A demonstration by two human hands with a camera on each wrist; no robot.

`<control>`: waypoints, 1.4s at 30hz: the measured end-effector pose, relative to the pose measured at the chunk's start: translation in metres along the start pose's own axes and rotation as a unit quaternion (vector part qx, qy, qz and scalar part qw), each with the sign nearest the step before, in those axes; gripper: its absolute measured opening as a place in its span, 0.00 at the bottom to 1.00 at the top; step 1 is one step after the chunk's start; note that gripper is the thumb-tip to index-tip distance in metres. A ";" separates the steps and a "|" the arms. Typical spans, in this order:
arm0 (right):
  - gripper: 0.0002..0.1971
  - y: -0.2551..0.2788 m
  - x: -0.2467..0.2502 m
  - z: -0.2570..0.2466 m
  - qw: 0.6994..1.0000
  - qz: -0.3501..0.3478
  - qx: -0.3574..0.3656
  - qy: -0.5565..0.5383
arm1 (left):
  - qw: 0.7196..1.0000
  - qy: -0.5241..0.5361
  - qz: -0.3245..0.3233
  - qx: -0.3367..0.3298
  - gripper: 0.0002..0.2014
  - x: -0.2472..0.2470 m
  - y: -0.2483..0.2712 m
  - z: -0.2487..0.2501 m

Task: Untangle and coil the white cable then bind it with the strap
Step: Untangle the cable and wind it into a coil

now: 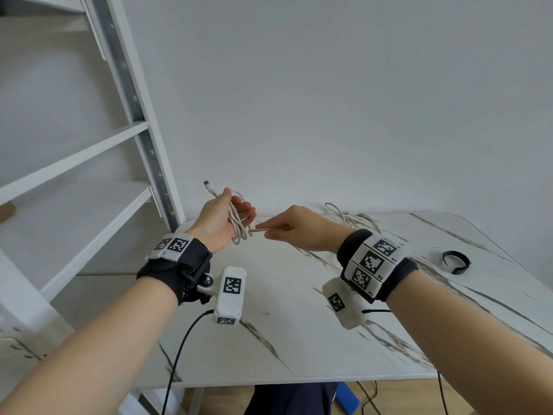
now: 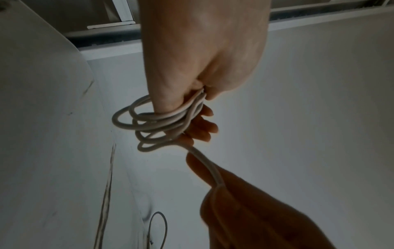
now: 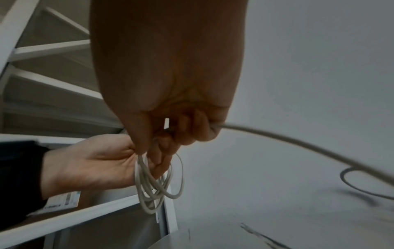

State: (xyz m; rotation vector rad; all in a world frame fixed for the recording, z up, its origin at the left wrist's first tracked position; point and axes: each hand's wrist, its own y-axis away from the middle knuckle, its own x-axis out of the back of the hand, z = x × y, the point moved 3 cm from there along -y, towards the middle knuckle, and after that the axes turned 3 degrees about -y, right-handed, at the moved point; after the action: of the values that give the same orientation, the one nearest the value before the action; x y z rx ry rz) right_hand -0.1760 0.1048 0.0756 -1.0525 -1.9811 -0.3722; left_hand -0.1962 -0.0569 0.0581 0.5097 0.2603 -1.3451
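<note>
My left hand [image 1: 230, 214] is raised above the table's back left corner and holds several loops of the white cable [image 1: 236, 226] against its palm, thumb on top. One plug end [image 1: 207, 184] sticks up behind the thumb. In the left wrist view the coil [image 2: 153, 124] hangs below that hand [image 2: 200, 94]. My right hand [image 1: 287, 227] pinches a straight run of cable [image 1: 258, 231] just right of the coil, seen again in the right wrist view [image 3: 170, 134]. The loose remainder [image 1: 347, 215] lies at the table's back edge. A black strap [image 1: 455, 261], curled into a ring, lies on the table at the right.
The white marble-patterned table [image 1: 299, 339] stands against a plain wall. A white shelf unit [image 1: 89, 163] rises at the left, close to my left hand. Black sensor leads [image 1: 179, 354] hang from both wrists over the front edge. A blue object [image 1: 348, 398] lies on the floor.
</note>
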 end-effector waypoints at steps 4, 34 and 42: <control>0.16 -0.002 -0.002 -0.011 0.999 -0.040 0.020 0.025 | 1.000 -0.013 0.000 -0.014 0.21 -0.007 0.001 -0.004; 0.03 -0.016 0.025 -0.008 0.988 0.130 0.025 -0.083 | 0.966 -0.210 -0.149 0.025 0.22 -0.032 0.016 -0.017; 0.05 -0.011 0.033 0.007 0.975 0.156 0.012 -0.161 | 0.960 -0.199 -0.188 0.051 0.21 -0.025 0.018 -0.011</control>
State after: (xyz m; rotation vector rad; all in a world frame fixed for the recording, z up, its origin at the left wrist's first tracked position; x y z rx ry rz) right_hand -0.1977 0.1202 0.0987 -1.4563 -2.0433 -0.0058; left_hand -0.1829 -0.0270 0.0635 0.2701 -0.0499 -1.8056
